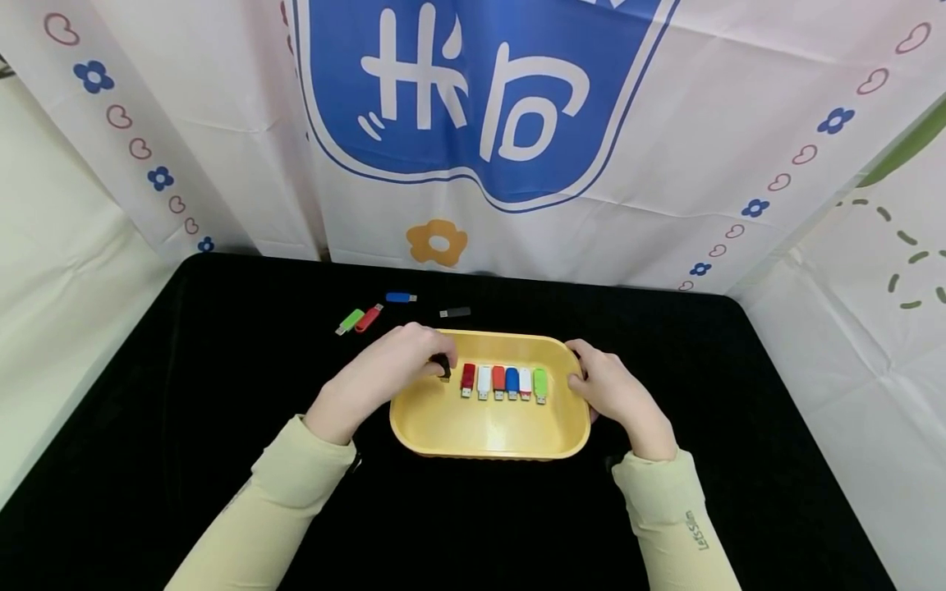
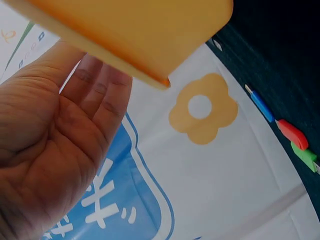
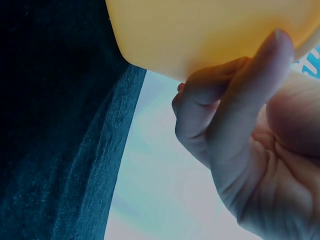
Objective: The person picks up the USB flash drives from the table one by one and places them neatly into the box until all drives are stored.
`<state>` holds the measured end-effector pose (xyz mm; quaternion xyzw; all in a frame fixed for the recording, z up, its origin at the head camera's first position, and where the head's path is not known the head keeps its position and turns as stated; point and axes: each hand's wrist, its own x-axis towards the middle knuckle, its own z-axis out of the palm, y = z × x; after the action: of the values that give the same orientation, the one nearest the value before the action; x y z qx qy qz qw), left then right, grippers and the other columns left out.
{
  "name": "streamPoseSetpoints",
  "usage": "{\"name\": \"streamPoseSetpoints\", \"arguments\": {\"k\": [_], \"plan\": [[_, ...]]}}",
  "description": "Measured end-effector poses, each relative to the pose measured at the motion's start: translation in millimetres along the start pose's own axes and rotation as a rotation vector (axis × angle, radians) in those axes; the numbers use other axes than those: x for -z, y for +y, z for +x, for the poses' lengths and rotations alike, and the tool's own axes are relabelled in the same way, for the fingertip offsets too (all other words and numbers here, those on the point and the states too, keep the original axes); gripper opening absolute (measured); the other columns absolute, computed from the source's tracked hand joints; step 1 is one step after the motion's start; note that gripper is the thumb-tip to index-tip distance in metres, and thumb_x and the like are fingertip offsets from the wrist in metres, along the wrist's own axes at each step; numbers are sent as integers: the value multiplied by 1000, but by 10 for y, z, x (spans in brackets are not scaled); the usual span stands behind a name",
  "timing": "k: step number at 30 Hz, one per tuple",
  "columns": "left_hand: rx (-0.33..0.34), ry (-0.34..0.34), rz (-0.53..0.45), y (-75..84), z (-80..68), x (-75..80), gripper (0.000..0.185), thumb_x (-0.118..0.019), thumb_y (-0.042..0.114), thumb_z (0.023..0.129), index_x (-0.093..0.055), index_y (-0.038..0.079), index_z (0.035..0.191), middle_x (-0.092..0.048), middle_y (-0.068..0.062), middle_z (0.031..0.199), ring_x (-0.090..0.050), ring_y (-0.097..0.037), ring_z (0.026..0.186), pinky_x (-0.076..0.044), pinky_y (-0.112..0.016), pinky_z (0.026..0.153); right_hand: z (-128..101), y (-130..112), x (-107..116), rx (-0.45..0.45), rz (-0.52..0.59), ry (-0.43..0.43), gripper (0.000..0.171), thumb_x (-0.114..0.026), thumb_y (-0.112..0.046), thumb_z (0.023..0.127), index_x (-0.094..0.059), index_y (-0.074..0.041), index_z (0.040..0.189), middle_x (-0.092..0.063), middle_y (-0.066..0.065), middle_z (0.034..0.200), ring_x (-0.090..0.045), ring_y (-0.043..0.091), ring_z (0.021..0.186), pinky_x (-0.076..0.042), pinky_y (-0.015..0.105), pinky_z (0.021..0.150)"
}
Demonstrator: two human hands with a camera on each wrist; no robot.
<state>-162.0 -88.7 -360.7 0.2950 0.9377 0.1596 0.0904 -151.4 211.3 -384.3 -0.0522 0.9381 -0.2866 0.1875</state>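
Note:
A yellow tray (image 1: 491, 439) holds a row of several USB drives, among them a dark red one (image 1: 468, 380), a blue one (image 1: 512, 382) and a green one (image 1: 540, 384). My left hand (image 1: 399, 361) reaches over the tray's left end and pinches a black USB drive (image 1: 443, 365) beside the row. In the left wrist view the fingertips go out of sight behind the tray's rim. My right hand (image 1: 613, 390) grips the tray's right end, thumb over the rim; the right wrist view shows its fingers (image 3: 200, 105) against the outer wall.
On the black table (image 1: 244, 369) beyond the tray lie a green USB drive (image 1: 350, 321), a red one (image 1: 369, 318), a blue one (image 1: 401, 297) and a dark grey one (image 1: 455, 312). A printed white curtain (image 1: 259, 189) hangs at the table's far edge.

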Motion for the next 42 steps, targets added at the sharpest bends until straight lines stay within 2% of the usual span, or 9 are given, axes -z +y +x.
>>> {"name": "streamPoseSetpoints", "arguments": {"k": [5,12,21,29,36,42], "plan": [[15,-23,41,33,20,-49,12,-76,11,87,-76,13,99,-75,1,103,-68,-14,91,-59,-30,82,5,0,3,-8,3,-3,50,-52,-7,101,-38,-3,148,-63,13,87,-61,16,49,-55,30,48],[6,-32,51,33,29,-113,10,-78,10,86,-75,13,95,-75,1,103,-67,-14,92,-58,-31,81,8,6,-2,-6,4,-5,50,-52,-7,101,-38,-3,149,-63,13,87,-61,17,48,-55,30,47],[41,-65,50,-2,56,-157,12,-78,10,86,-75,14,97,-74,2,102,-65,-12,91,-57,-29,81,2,1,-4,-4,0,-1,50,-52,-7,101,-38,-3,149,-63,12,86,-61,16,48,-55,30,47],[8,-31,77,-23,87,-233,13,-79,8,85,-75,12,96,-75,0,102,-66,-13,93,-57,-30,84,-2,-7,-1,-7,3,-6,50,-52,-7,101,-38,-3,149,-63,12,86,-61,17,47,-55,30,47],[49,-52,82,30,153,-305,24,-80,8,83,-71,11,105,-71,-5,105,-66,-16,97,-58,-31,85,9,-5,-2,-29,-5,-10,50,-53,-7,101,-38,-4,148,-62,13,88,-61,16,49,-56,29,48],[97,-20,146,70,169,-355,32,-82,13,82,-68,15,111,-72,-3,104,-68,-17,94,-59,-35,83,10,-7,-4,-21,-4,-7,50,-52,-7,101,-38,-3,149,-62,12,86,-61,16,49,-55,30,47]]}}
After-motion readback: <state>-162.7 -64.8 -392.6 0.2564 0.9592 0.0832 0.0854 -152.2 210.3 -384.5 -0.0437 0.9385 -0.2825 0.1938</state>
